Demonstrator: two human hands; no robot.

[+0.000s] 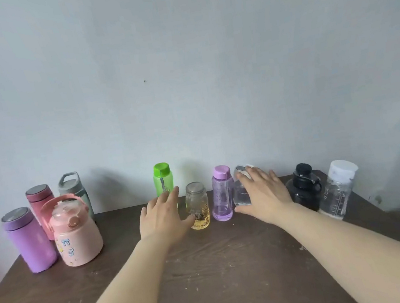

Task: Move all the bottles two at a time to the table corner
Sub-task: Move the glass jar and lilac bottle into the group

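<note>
Ten bottles stand on one bench (211, 266): four at the left corner, six in a row along the wall; two hands reach over it.

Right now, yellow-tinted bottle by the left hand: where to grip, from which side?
Wrap the mid-body of the yellow-tinted bottle, coming from its left, where the left hand already sits open. It stands upright and roughly cylindrical, and the purple clear bottle crowds its right side. The metal cap looks too flat to hold securely.
</note>
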